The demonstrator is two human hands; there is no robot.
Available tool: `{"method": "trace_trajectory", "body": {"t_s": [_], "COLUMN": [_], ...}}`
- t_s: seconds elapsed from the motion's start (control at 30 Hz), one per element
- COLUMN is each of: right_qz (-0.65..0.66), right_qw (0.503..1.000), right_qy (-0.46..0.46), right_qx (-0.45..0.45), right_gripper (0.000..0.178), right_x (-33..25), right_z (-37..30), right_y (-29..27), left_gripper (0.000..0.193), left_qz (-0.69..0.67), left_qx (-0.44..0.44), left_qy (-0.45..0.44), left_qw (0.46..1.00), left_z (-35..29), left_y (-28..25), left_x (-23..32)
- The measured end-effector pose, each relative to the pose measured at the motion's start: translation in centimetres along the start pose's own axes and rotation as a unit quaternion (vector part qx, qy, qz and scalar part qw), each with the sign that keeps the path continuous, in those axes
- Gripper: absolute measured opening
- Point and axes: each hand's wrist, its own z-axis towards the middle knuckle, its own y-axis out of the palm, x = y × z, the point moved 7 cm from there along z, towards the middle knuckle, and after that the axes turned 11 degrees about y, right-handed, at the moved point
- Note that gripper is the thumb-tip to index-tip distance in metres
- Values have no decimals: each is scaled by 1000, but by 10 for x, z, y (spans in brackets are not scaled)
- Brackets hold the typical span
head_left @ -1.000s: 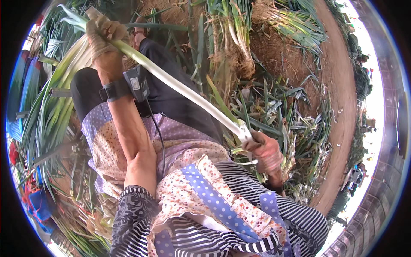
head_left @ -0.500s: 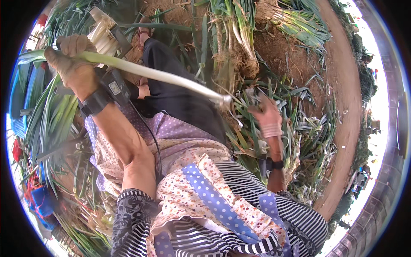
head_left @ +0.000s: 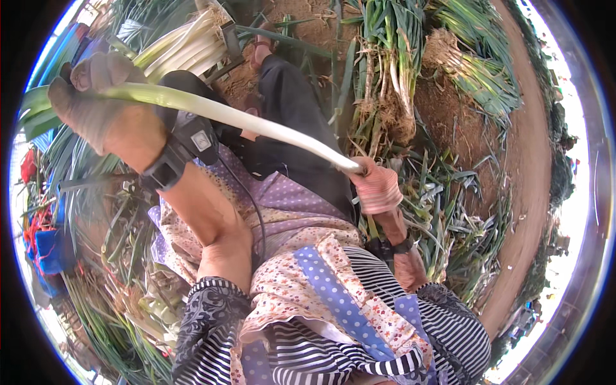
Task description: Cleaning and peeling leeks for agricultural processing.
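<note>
leek (head_left: 256, 122) spans the gap between hands, above dark trousers (head_left: 292, 93). left hand (head_left: 96, 96): fingers wrapped round green end. right hand (head_left: 377, 187): at white end, grip hidden, can't tell. support both ends, don't kink it. cable (head_left: 258, 215) hangs near left forearm, snag risk. leaf scraps (head_left: 433, 218) at right, stalk bundle (head_left: 186, 51) beyond left hand.

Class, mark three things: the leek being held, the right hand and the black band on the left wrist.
Leek (head_left: 256, 123): head view, middle of its pale shaft.
Right hand (head_left: 376, 187): head view, middle of its back.
Black band (head_left: 165, 169): head view, outer face of its strap.
</note>
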Motion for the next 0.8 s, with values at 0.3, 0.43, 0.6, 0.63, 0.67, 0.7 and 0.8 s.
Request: {"method": "trace_trajectory", "body": {"t_s": [0.3,0.43,0.6,0.63,0.67,0.7,0.8], "right_qz": [-299,-265,-4,29,84,94,112], "right_qw": [888,925,981,972,957,954,916], "right_qy": [341,268,-112,-167,-241,-257,-382], "right_qx": [-77,56,161,161,135,121,42], "right_gripper": [38,64,59,64,69,69,72], "right_x": [252,170,-15,-54,-89,-111,-178], "right_z": [-4,42,72,62,52,47,22], "right_y": [-25,-45,-43,-41,-39,-41,-21], "left_gripper": [19,20,27,27,27,27,38], "left_qz": [404,338,281,290,360,431,801], "left_qx": [43,91,175,178,169,157,-57], "left_qy": [196,200,224,238,273,307,487], "left_qw": [892,915,917,910,876,833,344], "left_z": [35,18,9,-2,-16,-27,-57], "left_y": [-67,-36,-31,-24,-5,9,18], "left_x": [168,154,169,171,167,174,191]}}
